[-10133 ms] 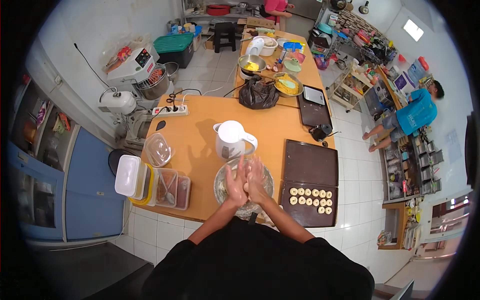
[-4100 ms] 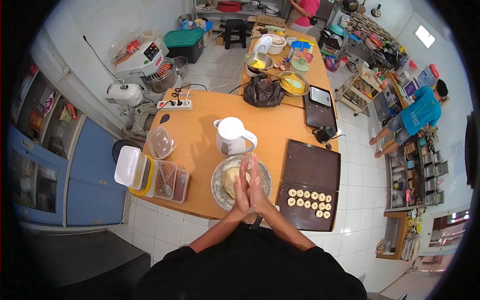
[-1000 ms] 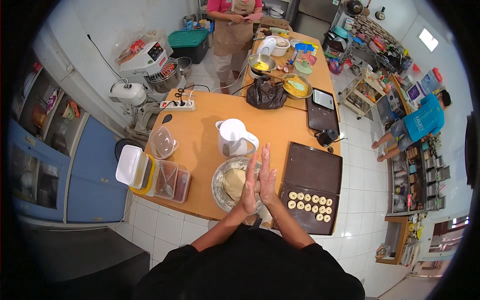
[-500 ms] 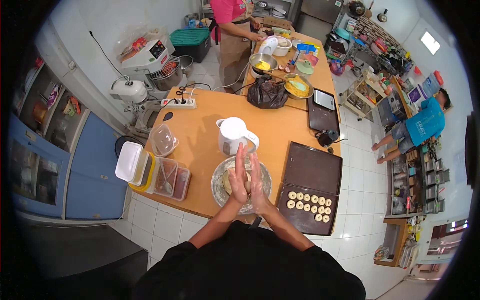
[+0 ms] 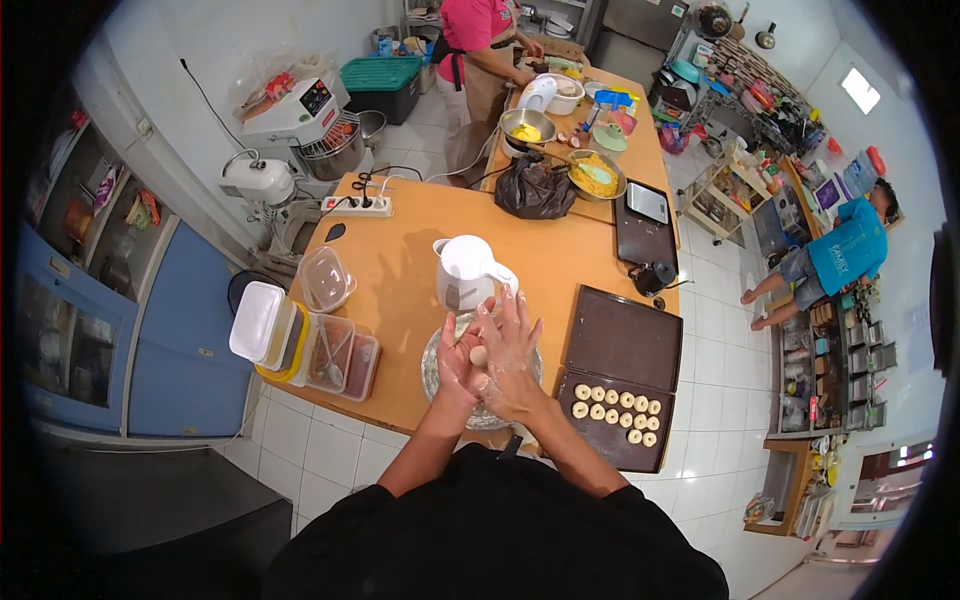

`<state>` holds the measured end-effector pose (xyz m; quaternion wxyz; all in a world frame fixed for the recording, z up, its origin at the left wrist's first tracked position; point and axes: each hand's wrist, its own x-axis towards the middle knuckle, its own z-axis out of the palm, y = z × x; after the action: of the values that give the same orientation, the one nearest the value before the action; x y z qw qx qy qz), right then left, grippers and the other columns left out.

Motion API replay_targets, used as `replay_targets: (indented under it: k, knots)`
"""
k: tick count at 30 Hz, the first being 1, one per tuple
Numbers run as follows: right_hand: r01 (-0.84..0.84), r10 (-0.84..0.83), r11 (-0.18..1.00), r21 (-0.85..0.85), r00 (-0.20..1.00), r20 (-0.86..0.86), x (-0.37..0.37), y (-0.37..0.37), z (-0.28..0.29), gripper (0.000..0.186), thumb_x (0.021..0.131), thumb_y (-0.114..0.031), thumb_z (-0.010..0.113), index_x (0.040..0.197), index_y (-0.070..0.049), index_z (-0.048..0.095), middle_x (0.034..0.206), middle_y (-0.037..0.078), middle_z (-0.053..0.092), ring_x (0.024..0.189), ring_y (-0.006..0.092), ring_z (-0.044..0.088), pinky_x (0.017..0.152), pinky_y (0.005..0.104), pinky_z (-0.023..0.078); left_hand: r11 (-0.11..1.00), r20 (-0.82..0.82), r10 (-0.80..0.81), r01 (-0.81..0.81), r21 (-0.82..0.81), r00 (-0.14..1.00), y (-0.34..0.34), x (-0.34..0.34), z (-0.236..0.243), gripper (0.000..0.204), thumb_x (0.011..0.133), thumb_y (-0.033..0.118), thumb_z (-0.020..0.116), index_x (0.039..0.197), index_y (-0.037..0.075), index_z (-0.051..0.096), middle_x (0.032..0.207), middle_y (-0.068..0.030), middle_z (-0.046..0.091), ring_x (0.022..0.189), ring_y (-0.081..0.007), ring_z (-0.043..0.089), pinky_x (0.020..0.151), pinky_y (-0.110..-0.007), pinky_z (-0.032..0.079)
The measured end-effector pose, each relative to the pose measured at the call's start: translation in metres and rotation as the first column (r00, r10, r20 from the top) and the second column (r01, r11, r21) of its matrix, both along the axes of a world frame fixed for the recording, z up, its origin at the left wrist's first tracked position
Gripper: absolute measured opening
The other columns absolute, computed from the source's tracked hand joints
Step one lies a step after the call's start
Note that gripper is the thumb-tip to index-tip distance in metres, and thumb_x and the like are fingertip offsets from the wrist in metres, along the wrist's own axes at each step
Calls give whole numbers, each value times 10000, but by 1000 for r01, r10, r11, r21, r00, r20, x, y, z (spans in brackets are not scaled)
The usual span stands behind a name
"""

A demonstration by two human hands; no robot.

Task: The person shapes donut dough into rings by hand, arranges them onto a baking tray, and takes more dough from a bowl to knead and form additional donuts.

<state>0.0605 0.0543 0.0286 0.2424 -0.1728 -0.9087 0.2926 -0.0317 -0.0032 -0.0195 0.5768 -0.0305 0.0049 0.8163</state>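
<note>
Over a metal bowl dusted with flour, my two hands are close together. My left hand is cupped, fingers pointing away, and a small pale ball of dough rests against it. My right hand leans over from the other side with its fingers spread, touching or nearly touching the ball. Both hands look floury. Just beyond the bowl stands a white jug with a handle. To the right, a dark baking tray bears several ring-shaped pieces of dough in rows.
Stacked plastic tubs stand at the table's left edge, and a power strip lies farther back. A black plastic bag and bowls of yellow mixture sit beyond. One person works at the far table; another stands right.
My palms, pressed flat together before, have come apart. The right hand has turned and spread its fingers, and the dough ball now shows between the hands.
</note>
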Motion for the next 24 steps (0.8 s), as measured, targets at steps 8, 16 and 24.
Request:
replay_targets:
  k: [8,16,24]
  knots:
    - [15,-56,972,-234,984,-167,39,16,5,877,935,-736,158,1521,-105,325,1590,247,144,1467,472,107,1118,663,22,995,50,41,-37,-93,998,0,-11,3,643,942,661,387,742,78,571,571,-35,379,555,-186,372,547,-309,346]
    - [66,-113,957,-283,982,-154,53,9,-3,801,984,-646,121,1490,-86,390,1574,203,245,1462,433,172,1146,601,40,996,5,1,-1,-91,1000,1,-9,7,755,896,764,340,753,75,612,501,-18,358,493,-163,371,513,-307,318]
    - [16,-56,966,-257,987,-149,57,1,0,636,981,-503,421,1456,-80,439,1531,200,318,1429,435,242,1154,577,80,1000,-14,-27,28,15,1000,-3,-10,-1,793,896,776,318,850,57,646,496,-14,352,474,-155,348,517,-311,308]
